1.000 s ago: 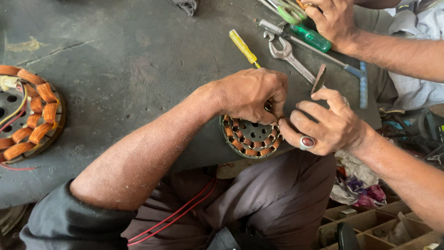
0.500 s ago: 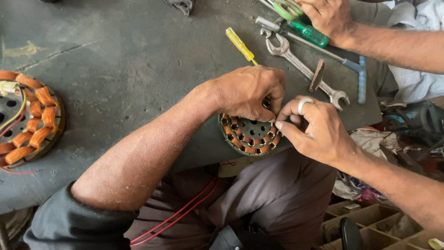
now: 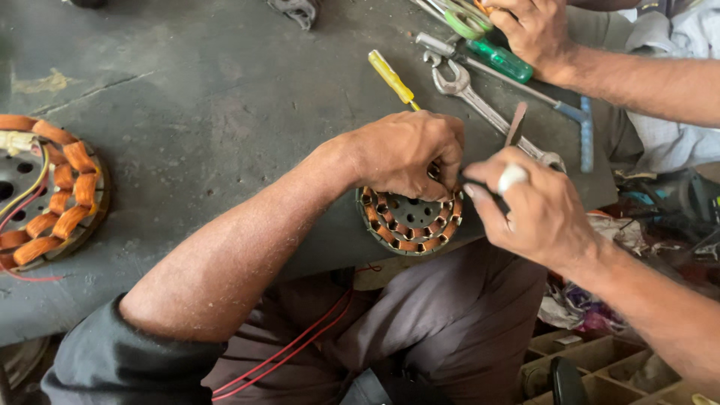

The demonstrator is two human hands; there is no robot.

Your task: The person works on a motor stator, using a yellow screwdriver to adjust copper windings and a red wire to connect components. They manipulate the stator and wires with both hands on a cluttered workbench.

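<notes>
While lying flat, stator sits under both hands' fingertips.

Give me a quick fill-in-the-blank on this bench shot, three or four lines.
1. The left hand rests on a round slotted ____ at the bench's near edge.
2. The right hand wears a ____ on one finger.
3. The screwdriver beyond the left hand has a ____ handle.
4. A second, wound core with orange coils lies at the ____ edge of the view.

Missing words: core; ring; yellow; left
</notes>
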